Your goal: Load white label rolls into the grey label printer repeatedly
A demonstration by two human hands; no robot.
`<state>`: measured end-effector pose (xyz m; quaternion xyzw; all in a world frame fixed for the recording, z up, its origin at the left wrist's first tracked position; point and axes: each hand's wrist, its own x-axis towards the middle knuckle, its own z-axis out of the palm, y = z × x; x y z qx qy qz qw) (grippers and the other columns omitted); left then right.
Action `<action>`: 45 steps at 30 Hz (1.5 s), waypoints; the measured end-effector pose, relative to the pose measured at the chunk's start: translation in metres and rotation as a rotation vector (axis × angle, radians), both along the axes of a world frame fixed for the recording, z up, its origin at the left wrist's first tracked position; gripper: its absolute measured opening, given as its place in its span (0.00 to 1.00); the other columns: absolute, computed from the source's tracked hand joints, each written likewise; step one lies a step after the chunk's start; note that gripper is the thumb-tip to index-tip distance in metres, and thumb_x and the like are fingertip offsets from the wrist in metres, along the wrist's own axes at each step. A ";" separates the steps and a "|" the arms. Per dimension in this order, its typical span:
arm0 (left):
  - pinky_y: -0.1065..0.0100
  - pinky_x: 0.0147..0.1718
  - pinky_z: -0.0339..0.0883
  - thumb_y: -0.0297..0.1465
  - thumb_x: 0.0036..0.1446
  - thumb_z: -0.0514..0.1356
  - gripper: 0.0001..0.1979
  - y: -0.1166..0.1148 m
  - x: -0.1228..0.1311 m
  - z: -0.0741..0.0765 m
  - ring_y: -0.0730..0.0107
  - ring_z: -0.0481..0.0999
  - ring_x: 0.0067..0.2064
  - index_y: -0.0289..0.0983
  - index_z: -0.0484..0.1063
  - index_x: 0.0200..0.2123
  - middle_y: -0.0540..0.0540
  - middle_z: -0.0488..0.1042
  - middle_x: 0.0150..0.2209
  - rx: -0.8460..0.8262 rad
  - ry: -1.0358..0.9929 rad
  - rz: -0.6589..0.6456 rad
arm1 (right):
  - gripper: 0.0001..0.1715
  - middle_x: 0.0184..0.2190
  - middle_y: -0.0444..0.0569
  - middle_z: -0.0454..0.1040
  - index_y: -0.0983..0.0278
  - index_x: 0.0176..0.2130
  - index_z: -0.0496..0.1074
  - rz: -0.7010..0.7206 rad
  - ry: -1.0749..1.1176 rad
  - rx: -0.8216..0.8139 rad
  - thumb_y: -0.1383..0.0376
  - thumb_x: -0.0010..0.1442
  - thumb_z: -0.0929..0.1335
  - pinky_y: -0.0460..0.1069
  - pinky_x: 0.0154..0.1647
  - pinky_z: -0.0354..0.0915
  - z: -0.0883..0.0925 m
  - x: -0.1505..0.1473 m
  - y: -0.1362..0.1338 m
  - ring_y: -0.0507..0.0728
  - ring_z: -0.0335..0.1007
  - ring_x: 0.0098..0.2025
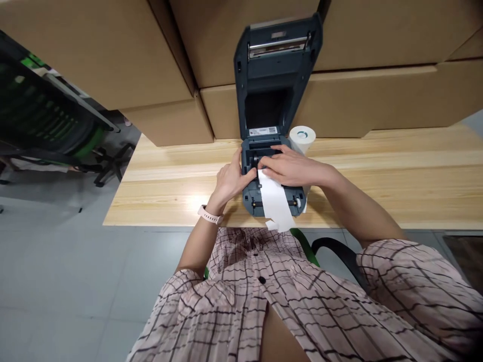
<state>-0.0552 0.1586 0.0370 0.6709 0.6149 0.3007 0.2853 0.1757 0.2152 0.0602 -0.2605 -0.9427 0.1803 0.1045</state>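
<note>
A dark blue-grey label printer [247, 198] stands at the table's front edge, its lid [279, 80] raised and tilted back. My left hand [232, 180] grips the printer's left side, thumb over the inner edge and fingers along the outside. Over the open compartment lies my right hand [289, 168], its fingers bent down onto the white label paper [275, 198]. From under that hand the strip runs forward across the roller and past the printer's front, its end torn. My right hand hides most of the compartment and whatever sits beneath it.
A white paper roll [302, 137] stands on end close to the printer's right rear. Large cardboard boxes [377, 98] line the back of the wooden table [173, 181]. At the left, past the table's edge, is a dark and green chair [49, 115]. Green and black chair parts [339, 249] show below me.
</note>
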 end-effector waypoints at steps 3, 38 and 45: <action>0.56 0.44 0.69 0.39 0.62 0.61 0.45 -0.003 -0.003 0.006 0.54 0.79 0.34 0.36 0.52 0.80 0.47 0.80 0.32 0.023 0.000 -0.090 | 0.19 0.45 0.51 0.87 0.57 0.56 0.78 0.081 0.006 -0.080 0.57 0.73 0.63 0.71 0.72 0.60 0.009 0.002 0.004 0.66 0.82 0.48; 0.64 0.32 0.60 0.33 0.65 0.57 0.38 -0.005 -0.012 -0.005 0.68 0.65 0.27 0.37 0.59 0.78 0.55 0.68 0.25 0.137 0.000 -0.114 | 0.49 0.61 0.55 0.80 0.58 0.58 0.76 -0.442 0.370 -0.582 0.58 0.37 0.86 0.72 0.73 0.65 -0.018 0.095 0.089 0.75 0.73 0.66; 0.64 0.33 0.61 0.31 0.64 0.56 0.38 -0.007 -0.008 -0.003 0.68 0.67 0.28 0.38 0.59 0.77 0.56 0.67 0.25 0.155 -0.008 -0.120 | 0.41 0.51 0.51 0.82 0.57 0.53 0.73 -0.512 0.737 -0.521 0.49 0.43 0.82 0.59 0.56 0.76 -0.011 0.107 0.085 0.65 0.79 0.52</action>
